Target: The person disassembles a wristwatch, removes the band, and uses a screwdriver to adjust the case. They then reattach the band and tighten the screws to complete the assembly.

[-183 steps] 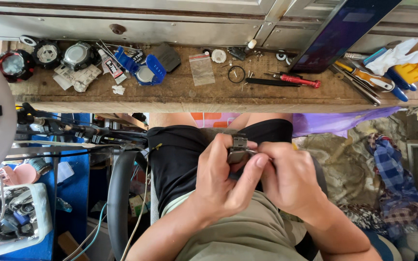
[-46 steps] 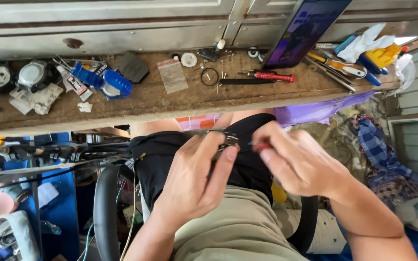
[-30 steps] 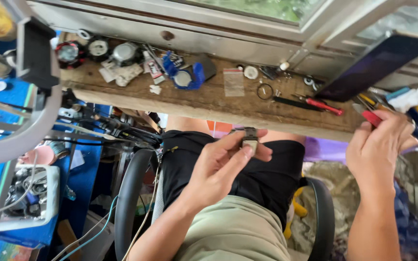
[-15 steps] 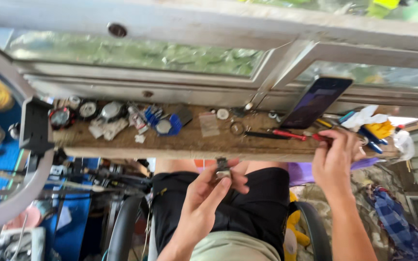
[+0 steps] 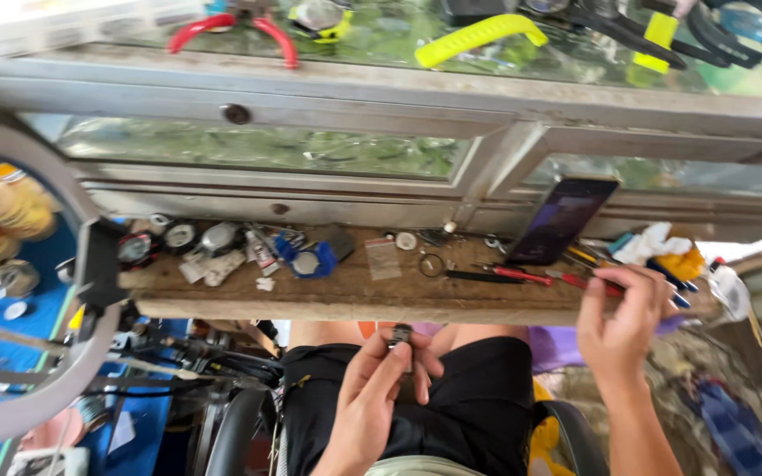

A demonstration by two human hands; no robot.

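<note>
Wooden desk point(image 5: 346, 295) runs below a glass-fronted cabinet point(image 5: 257, 145) and carries watch parts, a blue holder point(image 5: 310, 260), a small clear bag point(image 5: 384, 260), a ring point(image 5: 431, 264) and a dark phone point(image 5: 562, 220) propped on edge.

Your left hand point(image 5: 381, 392) sits over your lap, below the desk edge, and pinches a small watch part point(image 5: 401, 335) between thumb and fingertips. Judge it light, rigid and smooth metal, so likely slippery. Grip it by its side edges, not by any face or glass, and keep it over your lap, where a drop has a short fall.

Your right hand point(image 5: 623, 322) is at the right end of the desk, fingers curled around a thin red-handled tool point(image 5: 588, 284) lying among other tools. The tool looks slim, stiff and light. Take it along the handle, clear of the tip. A second red-handled tool point(image 5: 518, 275) lies just beside it, toward the phone.
</note>
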